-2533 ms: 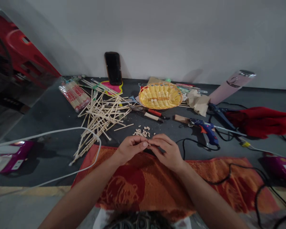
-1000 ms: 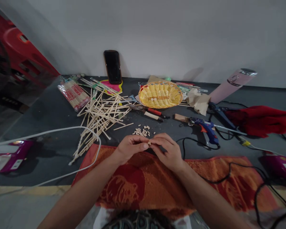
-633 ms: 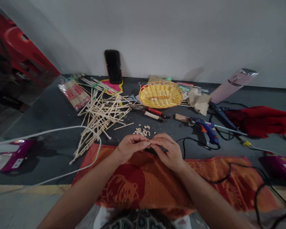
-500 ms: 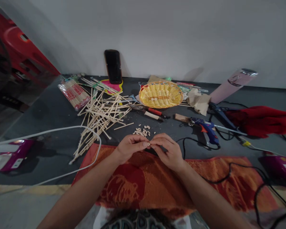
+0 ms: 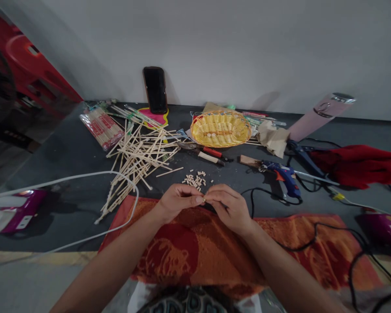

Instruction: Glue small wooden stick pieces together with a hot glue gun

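My left hand (image 5: 179, 203) and my right hand (image 5: 230, 209) meet fingertip to fingertip above the front part of the dark tabletop. Both are closed in a pinch on a tiny pale cluster of cut stick pieces (image 5: 203, 199), mostly hidden by the thumbs and fingers. Just beyond the fingertips lies a small heap of short cut stick pieces (image 5: 195, 179). An orange and red towel (image 5: 211, 248) spreads under my wrists and forearms.
Long thin sticks (image 5: 140, 152) are heaped at left. Pliers (image 5: 211, 156) lie below a yellow wicker basket (image 5: 220, 130). A blue glue gun (image 5: 285, 176) rests at right, its black cable crossing the towel. A phone (image 5: 155, 90) leans on the wall; a pink flask (image 5: 319, 117) stands tilted-looking.
My hands stay almost in place, with only a slight shift of the fingertips. The pale cluster between them shows less than before.
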{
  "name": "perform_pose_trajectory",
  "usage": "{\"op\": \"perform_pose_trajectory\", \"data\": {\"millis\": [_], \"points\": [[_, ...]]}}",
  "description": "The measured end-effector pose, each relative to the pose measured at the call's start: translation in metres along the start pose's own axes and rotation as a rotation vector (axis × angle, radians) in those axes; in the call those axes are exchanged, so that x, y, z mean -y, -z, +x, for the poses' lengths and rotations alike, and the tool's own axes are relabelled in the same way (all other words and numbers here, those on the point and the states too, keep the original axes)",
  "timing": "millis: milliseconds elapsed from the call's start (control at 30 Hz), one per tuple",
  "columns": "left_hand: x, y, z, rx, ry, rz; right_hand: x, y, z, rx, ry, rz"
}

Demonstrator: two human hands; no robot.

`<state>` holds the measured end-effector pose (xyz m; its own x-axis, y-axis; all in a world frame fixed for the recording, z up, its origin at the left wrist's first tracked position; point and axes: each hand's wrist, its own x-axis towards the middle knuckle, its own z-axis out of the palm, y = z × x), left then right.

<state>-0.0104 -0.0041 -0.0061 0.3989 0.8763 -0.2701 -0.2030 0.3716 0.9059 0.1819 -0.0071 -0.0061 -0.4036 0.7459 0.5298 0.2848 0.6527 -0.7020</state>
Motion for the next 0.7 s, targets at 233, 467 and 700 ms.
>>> {"op": "perform_pose_trajectory", "data": {"millis": [233, 467, 700], "points": [[0.0006, 0.0007, 0.0002, 0.004, 0.008, 0.010, -0.0018, -0.0004, -0.0012, 0.003, 0.004, 0.015], [0.0015, 0.0026, 0.0002, 0.027, 0.022, 0.018, -0.0023, 0.0006, -0.0011, 0.017, 0.026, -0.015], [0.0014, 0.0010, 0.0000, 0.033, 0.014, 0.000, 0.0021, 0.0046, 0.0030, 0.012, -0.035, 0.039]]}}
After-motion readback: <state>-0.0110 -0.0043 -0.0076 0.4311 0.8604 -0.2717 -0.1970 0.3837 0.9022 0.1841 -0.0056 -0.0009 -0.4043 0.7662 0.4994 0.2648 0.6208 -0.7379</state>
